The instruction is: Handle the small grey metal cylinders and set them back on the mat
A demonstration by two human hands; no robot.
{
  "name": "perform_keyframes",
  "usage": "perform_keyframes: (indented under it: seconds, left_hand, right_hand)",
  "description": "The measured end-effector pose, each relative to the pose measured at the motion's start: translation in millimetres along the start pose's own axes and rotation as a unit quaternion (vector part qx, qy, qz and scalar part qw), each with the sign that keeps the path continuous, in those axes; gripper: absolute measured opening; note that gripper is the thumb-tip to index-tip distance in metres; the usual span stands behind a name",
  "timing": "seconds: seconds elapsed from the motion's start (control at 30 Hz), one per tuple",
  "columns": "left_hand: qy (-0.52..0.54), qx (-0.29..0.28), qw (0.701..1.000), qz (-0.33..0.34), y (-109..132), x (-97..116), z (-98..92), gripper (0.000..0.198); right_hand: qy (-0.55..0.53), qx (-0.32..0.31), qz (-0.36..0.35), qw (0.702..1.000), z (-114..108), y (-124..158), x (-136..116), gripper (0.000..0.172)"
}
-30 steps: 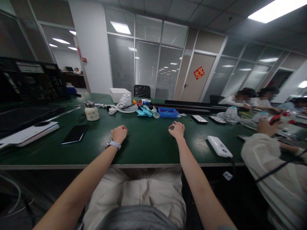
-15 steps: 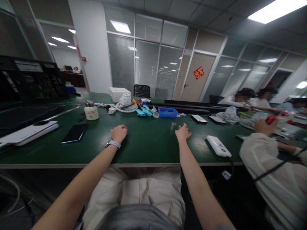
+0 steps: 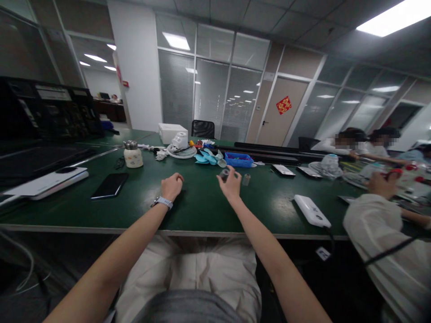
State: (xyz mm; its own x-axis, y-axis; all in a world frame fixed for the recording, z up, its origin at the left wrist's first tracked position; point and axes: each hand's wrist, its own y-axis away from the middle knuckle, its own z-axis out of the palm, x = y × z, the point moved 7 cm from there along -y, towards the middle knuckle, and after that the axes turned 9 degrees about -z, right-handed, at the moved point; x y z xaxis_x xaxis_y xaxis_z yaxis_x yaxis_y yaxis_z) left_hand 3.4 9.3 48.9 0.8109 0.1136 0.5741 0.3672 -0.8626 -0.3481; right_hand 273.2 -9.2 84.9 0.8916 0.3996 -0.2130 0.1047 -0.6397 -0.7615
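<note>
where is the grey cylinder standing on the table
Head view: the grey cylinder stands on the green table in front of the blue tray, just right of the right hand, which pinches a dark part.

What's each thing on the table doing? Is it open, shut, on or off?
left hand: closed fist, resting on the table
right hand: pinching the small grey cylinder
second cylinder: upright on the table
phone: flat, screen dark
flask: upright, lid on
power bank: flat, cable attached

Left hand (image 3: 172,185): wristwatch (image 3: 164,202) with a pale grey strap worn at the wrist. Both forearms bare. Lap: cream trousers (image 3: 202,269), creased. Grey shirt (image 3: 188,309) at lower edge of view.
</note>
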Motion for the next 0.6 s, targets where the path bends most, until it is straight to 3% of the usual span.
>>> perform_keyframes:
  seconds: [0.1, 0.23, 0.33, 0.6]
  left_hand:
    - [0.052, 0.000, 0.998, 0.033, 0, 5, 1.7, 0.035]
    - [0.098, -0.002, 0.989, 0.109, 1, 14, 7.7, 0.047]
    - [0.084, -0.008, 0.989, 0.124, -3, 13, 17.1, 0.050]
    - [0.071, -0.022, 0.986, 0.149, -5, 11, 26.6, 0.047]
  right_hand:
    - [-0.026, -0.107, -0.134, 0.985, 49, -1, -67, 0.059]
    - [-0.040, -0.152, -0.159, 0.975, 87, -2, -114, 0.066]
    - [-0.056, -0.149, -0.135, 0.978, 99, -4, -122, 0.066]
    - [-0.077, -0.152, -0.087, 0.981, 101, 0, -106, 0.062]
